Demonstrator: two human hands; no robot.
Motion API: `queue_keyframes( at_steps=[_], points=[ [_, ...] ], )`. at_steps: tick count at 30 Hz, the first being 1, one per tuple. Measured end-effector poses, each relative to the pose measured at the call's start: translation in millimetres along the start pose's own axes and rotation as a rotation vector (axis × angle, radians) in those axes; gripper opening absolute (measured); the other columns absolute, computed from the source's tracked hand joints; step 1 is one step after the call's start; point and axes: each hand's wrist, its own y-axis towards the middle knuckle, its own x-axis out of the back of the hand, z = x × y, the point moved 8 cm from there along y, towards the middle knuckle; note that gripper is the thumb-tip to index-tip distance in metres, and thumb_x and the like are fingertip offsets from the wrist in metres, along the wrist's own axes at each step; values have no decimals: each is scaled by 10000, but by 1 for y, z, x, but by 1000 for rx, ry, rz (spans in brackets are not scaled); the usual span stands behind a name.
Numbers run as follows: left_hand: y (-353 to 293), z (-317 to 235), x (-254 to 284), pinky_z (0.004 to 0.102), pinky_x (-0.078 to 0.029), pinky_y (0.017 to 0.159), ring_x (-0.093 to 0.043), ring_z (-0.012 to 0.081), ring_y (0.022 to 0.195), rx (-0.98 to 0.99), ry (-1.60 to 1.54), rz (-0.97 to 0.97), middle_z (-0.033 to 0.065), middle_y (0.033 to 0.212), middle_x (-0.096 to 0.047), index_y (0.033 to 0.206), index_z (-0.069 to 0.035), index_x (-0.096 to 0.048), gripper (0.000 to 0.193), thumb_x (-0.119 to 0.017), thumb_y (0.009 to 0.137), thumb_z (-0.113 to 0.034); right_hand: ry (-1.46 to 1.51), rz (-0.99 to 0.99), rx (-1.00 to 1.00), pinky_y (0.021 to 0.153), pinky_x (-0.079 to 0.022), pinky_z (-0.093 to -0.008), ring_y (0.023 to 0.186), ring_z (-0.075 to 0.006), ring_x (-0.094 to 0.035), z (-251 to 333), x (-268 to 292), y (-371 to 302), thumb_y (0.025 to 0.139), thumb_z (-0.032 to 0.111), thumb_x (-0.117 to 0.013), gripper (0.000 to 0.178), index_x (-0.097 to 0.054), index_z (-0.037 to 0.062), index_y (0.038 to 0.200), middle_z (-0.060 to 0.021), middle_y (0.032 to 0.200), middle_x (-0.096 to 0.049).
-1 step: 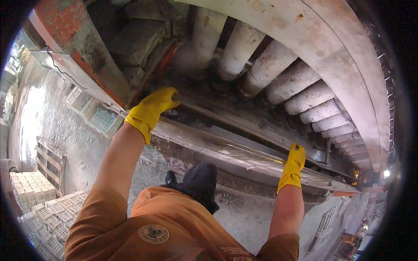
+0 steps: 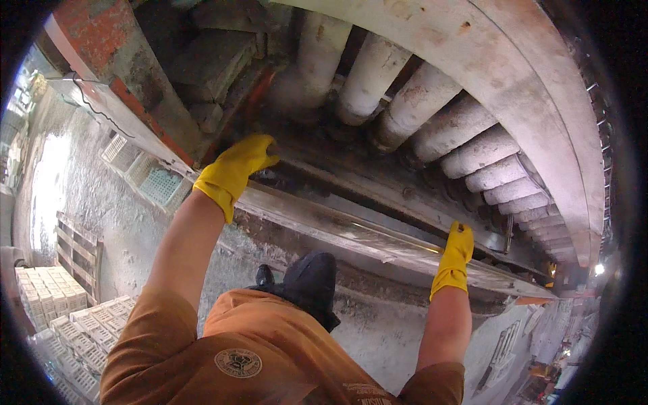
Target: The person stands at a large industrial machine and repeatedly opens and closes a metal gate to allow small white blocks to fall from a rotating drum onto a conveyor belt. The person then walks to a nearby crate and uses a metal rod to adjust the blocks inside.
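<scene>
My left hand [image 2: 244, 160], in a yellow rubber glove, is at the left end of a long pale ledge [image 2: 317, 217]. Its fingers are curved and apart from the thumb, with nothing visible between them. Farther right along the same ledge is my right hand [image 2: 456, 253], gloved alike, its fingers curled closed. Whatever those fingers may grip is hidden. Between the hands, a narrow dark trough [image 2: 378, 208] runs behind the ledge. Beyond it lies a row of thick, pale, dusty rollers [image 2: 405, 104].
A broad pale beam [image 2: 499, 47] curves over the rollers. An orange-and-grey post [image 2: 115, 50] stands at upper left. On the floor at left are plastic crates [image 2: 158, 179], a wooden pallet [image 2: 77, 246] and stacked cream-coloured blocks or crates [image 2: 50, 290]. My dark boot [image 2: 309, 280] is below the ledge.
</scene>
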Motion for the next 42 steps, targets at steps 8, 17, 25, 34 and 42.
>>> queue_keyframes(
  at_steps=[8,17,25,34,42],
  points=[
    [13,-10,7,419,-493,926,-638,343,1074,20,51,21,172,1152,-681,1192,-52,-636,439,-760,819,-248,-110,-37,51,681,-584,-417,917,-323,-696,12,2,12,899,471,-597,425,-680,151,1166,-97,1106,-708],
    [13,-15,6,406,-493,939,-635,335,1106,3,31,13,172,1183,-675,1224,-50,-630,455,-732,842,-276,-49,-16,61,787,-544,-442,976,-356,-679,-9,-9,30,892,487,-583,452,-689,127,1144,-140,1119,-702],
    [-32,-36,8,416,-452,1003,-575,345,1192,8,69,-40,188,1258,-629,1255,-60,-611,512,-721,838,-337,-81,-42,57,832,-532,-439,1019,-361,-666,-30,3,-5,884,500,-586,479,-688,117,1155,-151,1146,-692],
    [-54,-25,-3,415,-466,968,-605,346,1127,-7,26,-46,198,1192,-652,1244,-46,-616,522,-736,820,-324,30,-26,45,827,-529,-430,992,-352,-678,-71,-7,-16,898,478,-594,477,-686,78,1141,-144,1088,-715],
    [-59,-23,-5,405,-496,912,-644,324,1051,38,-11,-39,186,1118,-685,1227,-13,-618,521,-760,809,-290,19,-40,13,832,-521,-440,1005,-356,-674,-84,-13,-17,886,510,-584,498,-683,105,1158,-155,1068,-717]
  ],
)
